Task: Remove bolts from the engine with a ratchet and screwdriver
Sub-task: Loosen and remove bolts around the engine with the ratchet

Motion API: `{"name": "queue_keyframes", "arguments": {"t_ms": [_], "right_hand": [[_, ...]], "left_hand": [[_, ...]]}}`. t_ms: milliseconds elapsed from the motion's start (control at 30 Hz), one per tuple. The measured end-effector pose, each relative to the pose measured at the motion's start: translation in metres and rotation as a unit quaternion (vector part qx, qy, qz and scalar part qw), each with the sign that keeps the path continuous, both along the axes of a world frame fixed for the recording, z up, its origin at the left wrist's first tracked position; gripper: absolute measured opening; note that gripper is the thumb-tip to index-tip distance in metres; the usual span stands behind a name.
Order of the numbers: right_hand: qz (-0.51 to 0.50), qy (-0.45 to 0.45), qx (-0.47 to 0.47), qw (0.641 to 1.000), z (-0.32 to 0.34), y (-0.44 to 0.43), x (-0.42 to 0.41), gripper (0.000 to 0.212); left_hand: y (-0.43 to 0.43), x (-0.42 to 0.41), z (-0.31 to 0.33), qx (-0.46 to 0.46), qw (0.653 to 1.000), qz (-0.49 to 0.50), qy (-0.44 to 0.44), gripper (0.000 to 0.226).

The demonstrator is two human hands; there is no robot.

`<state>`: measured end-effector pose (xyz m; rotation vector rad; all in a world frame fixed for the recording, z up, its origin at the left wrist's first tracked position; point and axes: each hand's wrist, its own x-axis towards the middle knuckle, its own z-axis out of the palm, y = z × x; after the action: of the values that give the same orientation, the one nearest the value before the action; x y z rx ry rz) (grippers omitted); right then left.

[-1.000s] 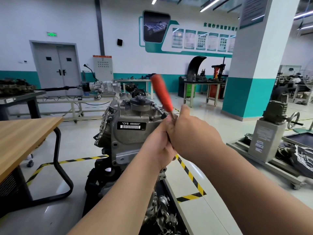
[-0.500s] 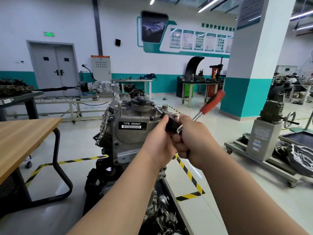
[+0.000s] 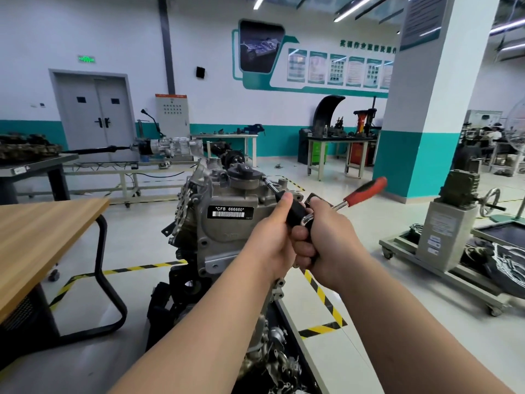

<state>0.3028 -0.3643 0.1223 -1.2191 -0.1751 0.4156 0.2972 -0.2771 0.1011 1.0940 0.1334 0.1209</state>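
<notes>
Left hand (image 3: 272,240) gripped the black-handled steel screwdriver (image 3: 295,211), whose shaft reached into the grey cast-metal engine (image 3: 221,231) just ahead. Right hand (image 3: 332,237), touching the left, clasped the red-handled chrome ratchet (image 3: 365,191), handle pointing up-right.

A black label (image 3: 229,212) on the front of the engine (image 3: 224,237) reads "*CFB 666660*" in white, above a white barcode. The lit green sign (image 3: 86,59) over the grey double door (image 3: 93,118) and the green Chinese lettering (image 3: 366,44) on the far wall are too blurred to read.
</notes>
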Motion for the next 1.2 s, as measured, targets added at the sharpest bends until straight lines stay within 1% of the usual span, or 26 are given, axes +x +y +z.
{"name": "queue_keyframes", "arguments": {"t_ms": [67, 100, 133, 167, 200, 233, 300, 333, 367, 400, 433, 467, 533, 600, 667, 733, 800, 867, 900, 933, 967, 1000, 1033, 1100, 1200], "right_hand": [[-0.013, -0.067, -0.075, 0.995, 0.007, 0.001, 0.0, 0.034], [-0.022, -0.11, -0.122, 0.986, 0.01, 0.001, 0.0, 0.035], [-0.036, -0.16, -0.179, 0.97, 0.013, 0.002, -0.001, 0.037], [-0.054, -0.216, -0.24, 0.945, 0.014, 0.002, -0.001, 0.037], [-0.073, -0.276, -0.304, 0.909, 0.015, 0.001, -0.002, 0.037], [-0.091, -0.338, -0.369, 0.861, 0.014, 0.002, -0.002, 0.036], [-0.131, -0.444, -0.5, 0.732, 0.011, 0.005, -0.002, 0.037], [-0.148, -0.478, -0.539, 0.678, 0.01, 0.007, -0.002, 0.041], [-0.158, -0.493, -0.558, 0.648, 0.01, 0.01, -0.002, 0.045], [-0.158, -0.499, -0.567, 0.636, 0.01, 0.012, -0.001, 0.046], [-0.153, -0.497, -0.565, 0.64, 0.01, 0.013, -0.001, 0.044], [-0.146, -0.495, -0.557, 0.651, 0.011, 0.014, 0.0, 0.041], [-0.126, -0.477, -0.532, 0.688, 0.01, 0.016, -0.001, 0.038], [-0.111, -0.444, -0.483, 0.746, 0.005, 0.018, -0.003, 0.041], [-0.108, -0.395, -0.4, 0.82, 0.0, 0.02, -0.002, 0.041], [-0.11, -0.33, -0.311, 0.884, -0.007, 0.019, 0.0, 0.037], [-0.113, -0.256, -0.236, 0.931, -0.014, 0.017, 0.001, 0.035], [-0.095, -0.152, -0.143, 0.973, -0.019, 0.016, -0.002, 0.035], [-0.071, -0.083, -0.071, 0.992, -0.018, 0.017, -0.004, 0.035], [-0.039, -0.007, 0.014, 0.999, -0.015, 0.018, -0.007, 0.034], [-0.011, 0.063, 0.094, 0.993, -0.012, 0.018, -0.01, 0.032], [0.009, 0.112, 0.154, 0.982, -0.01, 0.019, -0.01, 0.028], [0.021, 0.135, 0.188, 0.973, -0.008, 0.018, -0.01, 0.025], [0.04, 0.149, 0.219, 0.963, -0.005, 0.017, -0.008, 0.019], [0.041, 0.142, 0.223, 0.963, -0.005, 0.012, -0.004, 0.017]], "left_hand": [[-0.001, -0.001, 0.004, -0.008, 1.0, 0.011, -0.013, 0.051], [-0.002, 0.0, 0.005, -0.019, 1.0, 0.016, -0.019, 0.048], [-0.002, -0.001, 0.007, -0.032, 0.999, 0.023, -0.026, 0.046], [-0.002, -0.002, 0.008, -0.04, 0.998, 0.031, -0.03, 0.045], [-0.002, -0.002, 0.008, -0.04, 0.998, 0.033, -0.031, 0.043], [-0.003, -0.002, 0.008, -0.031, 0.999, 0.031, -0.028, 0.041], [-0.005, -0.004, 0.01, -0.016, 1.0, 0.016, -0.011, 0.033], [-0.006, -0.006, 0.011, -0.019, 1.0, 0.008, -0.002, 0.029], [-0.006, -0.005, 0.011, -0.016, 1.0, 0.006, 0.006, 0.028], [-0.003, -0.004, 0.01, -0.013, 1.0, 0.009, 0.008, 0.028], [-0.001, -0.002, 0.008, -0.014, 1.0, 0.016, 0.011, 0.028], [0.002, -0.001, 0.007, -0.018, 1.0, 0.02, 0.008, 0.027], [0.008, -0.001, 0.005, -0.038, 0.999, 0.022, -0.004, 0.025], [0.012, -0.004, 0.004, -0.053, 0.998, 0.023, -0.017, 0.03], [0.013, -0.006, 0.003, -0.055, 0.998, 0.025, -0.018, 0.038], [0.011, -0.008, 0.002, -0.05, 0.998, 0.036, -0.018, 0.04], [0.009, -0.011, 0.0, -0.037, 0.998, 0.055, 0.001, 0.039], [0.007, -0.011, -0.001, -0.014, 0.998, 0.052, 0.029, 0.038], [0.007, -0.011, -0.001, 0.002, 0.998, 0.039, 0.045, 0.042], [0.007, -0.012, 0.001, 0.017, 0.998, 0.034, 0.059, 0.047], [0.008, -0.012, 0.003, 0.029, 0.997, 0.035, 0.066, 0.048], [0.009, -0.011, 0.004, 0.033, 0.997, 0.032, 0.068, 0.046], [0.009, -0.008, 0.005, 0.03, 0.997, 0.029, 0.064, 0.045], [0.009, -0.005, 0.005, 0.015, 0.999, 0.023, 0.045, 0.044], [0.009, -0.001, 0.003, -0.008, 1.0, 0.015, 0.018, 0.041]]}}
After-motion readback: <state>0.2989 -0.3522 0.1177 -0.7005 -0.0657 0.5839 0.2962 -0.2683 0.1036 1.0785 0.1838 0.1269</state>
